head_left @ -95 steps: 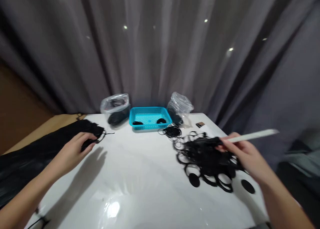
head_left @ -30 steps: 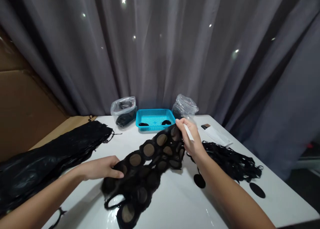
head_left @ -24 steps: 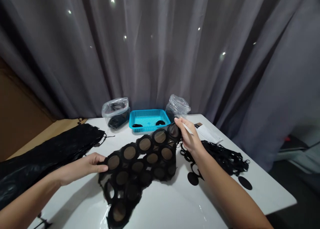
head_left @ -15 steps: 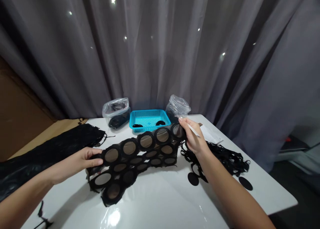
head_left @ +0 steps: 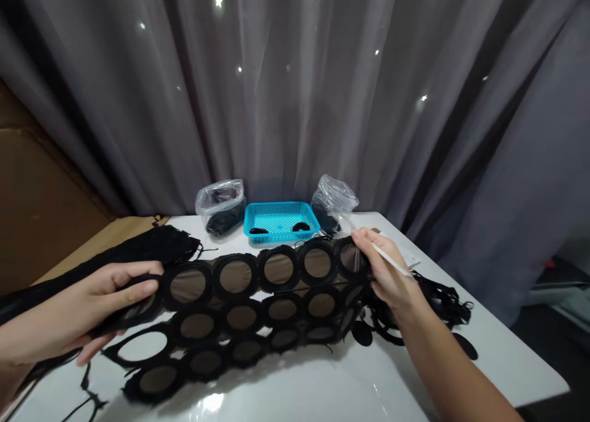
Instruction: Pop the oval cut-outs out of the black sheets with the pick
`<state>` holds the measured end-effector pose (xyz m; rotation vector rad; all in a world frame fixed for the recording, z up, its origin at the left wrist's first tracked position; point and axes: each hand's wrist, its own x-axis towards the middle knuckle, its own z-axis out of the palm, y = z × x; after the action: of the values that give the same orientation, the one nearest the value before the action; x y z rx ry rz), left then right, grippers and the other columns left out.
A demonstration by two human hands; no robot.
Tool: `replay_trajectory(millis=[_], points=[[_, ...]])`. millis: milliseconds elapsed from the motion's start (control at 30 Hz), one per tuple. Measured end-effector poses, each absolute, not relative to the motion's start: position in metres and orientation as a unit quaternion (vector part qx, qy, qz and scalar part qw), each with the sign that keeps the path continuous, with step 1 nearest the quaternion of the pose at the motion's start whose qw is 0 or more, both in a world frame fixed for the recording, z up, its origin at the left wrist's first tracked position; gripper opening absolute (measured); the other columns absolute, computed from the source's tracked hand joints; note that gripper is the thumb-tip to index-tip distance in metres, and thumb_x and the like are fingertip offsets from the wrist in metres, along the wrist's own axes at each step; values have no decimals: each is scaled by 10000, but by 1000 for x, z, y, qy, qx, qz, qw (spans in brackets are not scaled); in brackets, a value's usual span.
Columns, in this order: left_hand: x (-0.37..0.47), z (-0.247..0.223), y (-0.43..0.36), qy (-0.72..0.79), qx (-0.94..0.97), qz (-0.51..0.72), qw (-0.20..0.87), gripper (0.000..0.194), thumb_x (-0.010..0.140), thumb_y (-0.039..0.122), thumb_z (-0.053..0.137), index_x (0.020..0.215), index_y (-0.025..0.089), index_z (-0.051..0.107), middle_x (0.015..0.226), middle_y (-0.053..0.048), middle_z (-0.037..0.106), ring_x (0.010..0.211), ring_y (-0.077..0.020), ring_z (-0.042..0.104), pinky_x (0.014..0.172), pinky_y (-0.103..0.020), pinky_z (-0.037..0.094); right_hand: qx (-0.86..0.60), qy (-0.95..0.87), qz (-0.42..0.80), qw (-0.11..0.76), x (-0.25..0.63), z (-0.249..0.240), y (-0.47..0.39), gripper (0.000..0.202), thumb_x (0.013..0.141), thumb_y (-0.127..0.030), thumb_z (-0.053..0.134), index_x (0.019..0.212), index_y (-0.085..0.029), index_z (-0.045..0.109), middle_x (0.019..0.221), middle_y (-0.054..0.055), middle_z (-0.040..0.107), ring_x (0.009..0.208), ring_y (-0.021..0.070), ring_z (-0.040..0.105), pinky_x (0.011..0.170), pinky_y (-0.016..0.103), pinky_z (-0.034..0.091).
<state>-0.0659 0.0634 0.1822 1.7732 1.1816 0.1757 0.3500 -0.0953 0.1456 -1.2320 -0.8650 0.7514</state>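
Item: black sheet point(head_left: 242, 317), one, patterned in rows of thick dark rings, most of them filled with brownish, see-through film. Location: held up over the near half of the desk point(head_left: 332, 391), stretched lengthwise between two hands, its lower rows hanging toward the surface. One ring at the lower left is unfilled; the white desk shows through it.

Left hand point(head_left: 101, 299): grip narrow, thumb and fingers pinching the sheet's left end.

Right hand point(head_left: 382, 262): grip narrow, pinching the upper right corner; a slim white strip point(head_left: 391, 262) also lies in this hand, slanting across it.

Right side of desk: a tangled black pile point(head_left: 445, 299), partly behind the right forearm; two flat black discs, one point(head_left: 362, 333) near the sheet's right end, the other point(head_left: 465, 346) just below the pile; a white packet point(head_left: 410, 259), partly hidden by the right hand.

Left side: a long black stack point(head_left: 152, 244) with ragged edges, beyond the left hand; thin black scraps point(head_left: 92, 397) at the near edge.

Back of desk: a blue basket point(head_left: 281, 238) with two small black bundles inside, set between two clear bags, left point(head_left: 220, 210) and right point(head_left: 335, 195), both with dark contents.

Backdrop: grey curtain point(head_left: 295, 90) with small bright stars.
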Motion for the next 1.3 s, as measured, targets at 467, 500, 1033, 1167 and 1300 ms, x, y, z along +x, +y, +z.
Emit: replay_trajectory(millis=[467,500,1033,1167,1300], points=[[-25,53,130,462,826,76,313,476,745,656,607,830,189,640,740,-34,601,738,-244,605,668,-310,477,-744,-495,160,419,374,15,-31,300,813,-484,645,679,-242,529,640,11,607,641,201,567,607,281,368],[-26,53,132,471,829,88,288,451,754,619,614,891,191,651,778,-45,609,791,-267,614,710,-329,478,-748,-495,141,419,378,19,-34,287,814,-487,649,718,-242,533,674,12,614,656,201,569,618,283,371],[165,-9,4,162,976,140,46,549,977,440,586,1433,147,500,1516,-211,468,1432,-376,406,1129,-602,361,-585,-525,439,436,387,22,-35,331,813,-513,706,843,-194,624,765,18,716,715,170,672,672,282,504],[162,-20,2,162,974,157,39,539,1003,460,533,1462,179,490,1546,-185,441,1447,-371,383,1151,-639,295,-607,-560,412,386,397,22,-34,199,829,-367,692,775,-177,661,778,26,713,714,162,633,655,263,466],[160,-20,1,161,972,165,40,539,1023,464,485,1489,192,462,1570,-171,409,1463,-352,361,1174,-633,249,-618,-565,406,367,402,18,-34,126,827,-298,674,805,-175,688,842,32,731,741,164,629,680,263,458]])
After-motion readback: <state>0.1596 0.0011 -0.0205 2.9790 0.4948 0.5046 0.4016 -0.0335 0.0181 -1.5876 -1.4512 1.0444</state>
